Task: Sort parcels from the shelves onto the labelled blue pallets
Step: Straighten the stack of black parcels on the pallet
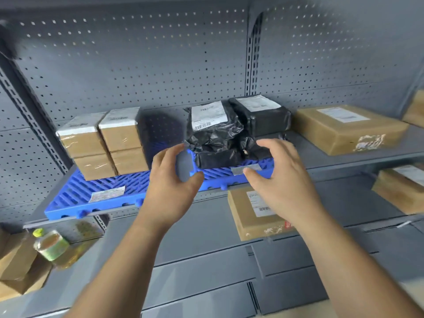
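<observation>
Forearms rise from the bottom edge toward a grey shelf unit. The left hand (174, 180) and the right hand (277, 171) are held apart from each other, both empty, with fingers loosely curved and thumbs spread away from them. Neither grips anything. The right thumb lies over the front edge of the pallet in this view, and contact cannot be told.

Below the hands, on the lower shelf, lies a flat brown parcel (254, 214) with a white label. At the lower left sits a green tape roll (51, 245) beside some cardboard.

On the shelf in front of the hands lie two blue pallets side by side. The left pallet (75, 193) carries a paper label (106, 194) near its front and four brown boxes (103, 145) stacked two on two. The right pallet (215, 174) has a grey label (246, 169) on its front edge and holds a crumpled black bag parcel (213, 131), with a second black parcel (259, 115) behind it.

Further right, off the pallets, a large brown parcel (346, 129) rests on the bare shelf. A perforated grey back panel (137, 65) stands behind everything.
</observation>
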Action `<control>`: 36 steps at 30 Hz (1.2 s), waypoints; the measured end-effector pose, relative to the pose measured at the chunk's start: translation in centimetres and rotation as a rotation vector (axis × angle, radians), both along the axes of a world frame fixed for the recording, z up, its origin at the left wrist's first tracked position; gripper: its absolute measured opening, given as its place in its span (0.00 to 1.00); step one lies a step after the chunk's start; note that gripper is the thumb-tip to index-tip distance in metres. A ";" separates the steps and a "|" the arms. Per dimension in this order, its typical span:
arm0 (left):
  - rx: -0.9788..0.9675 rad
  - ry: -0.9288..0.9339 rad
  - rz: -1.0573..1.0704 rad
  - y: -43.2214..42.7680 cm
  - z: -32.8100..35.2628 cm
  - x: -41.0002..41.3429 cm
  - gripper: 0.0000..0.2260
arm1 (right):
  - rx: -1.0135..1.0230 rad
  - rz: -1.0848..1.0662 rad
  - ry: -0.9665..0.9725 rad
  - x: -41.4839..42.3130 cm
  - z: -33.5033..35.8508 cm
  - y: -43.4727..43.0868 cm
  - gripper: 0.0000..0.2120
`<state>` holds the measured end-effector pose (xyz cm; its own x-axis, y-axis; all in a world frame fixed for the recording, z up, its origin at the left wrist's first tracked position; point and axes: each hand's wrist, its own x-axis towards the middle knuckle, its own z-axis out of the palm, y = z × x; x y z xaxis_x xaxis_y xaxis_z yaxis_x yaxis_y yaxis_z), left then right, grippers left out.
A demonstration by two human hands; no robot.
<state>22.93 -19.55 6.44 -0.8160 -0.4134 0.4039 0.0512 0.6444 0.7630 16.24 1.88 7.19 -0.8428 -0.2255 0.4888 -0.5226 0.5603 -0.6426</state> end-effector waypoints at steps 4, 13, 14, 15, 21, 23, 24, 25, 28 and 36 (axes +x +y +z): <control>0.010 0.019 -0.031 0.2 0.8 -2.3 0.26 | 0.007 -0.062 -0.014 -2.0 0.6 0.8 0.25; -0.101 0.062 -0.039 -2.3 4.6 -8.6 0.26 | 0.084 -0.146 0.093 -8.3 3.4 -1.2 0.25; -0.116 0.062 -0.035 -2.7 4.7 -9.3 0.25 | 0.094 -0.156 0.097 -8.9 3.5 -1.4 0.25; -0.119 0.065 -0.035 -3.0 4.8 -9.9 0.24 | 0.101 -0.163 0.096 -9.5 3.6 -1.6 0.25; -0.039 0.058 -0.038 -4.5 4.6 -13.4 0.21 | 0.060 -0.184 0.061 -13.2 4.2 -1.8 0.22; -0.017 0.039 -0.030 -4.7 4.6 -14.5 0.20 | 0.035 -0.182 0.053 -14.7 4.4 -1.4 0.21; 0.002 0.035 -0.030 -4.8 4.7 -15.0 0.19 | 0.021 -0.177 0.047 -15.4 4.4 -1.2 0.21; 0.022 0.031 -0.031 -4.8 4.7 -15.6 0.18 | 0.009 -0.173 0.042 -16.2 4.4 -0.9 0.20; 0.084 0.016 -0.019 -4.5 4.8 -17.1 0.20 | -0.007 -0.155 0.028 -18.8 4.4 -0.2 0.20; 0.380 0.051 0.108 -5.2 4.7 -19.0 0.19 | -0.283 0.051 -0.282 -25.8 4.3 2.5 0.24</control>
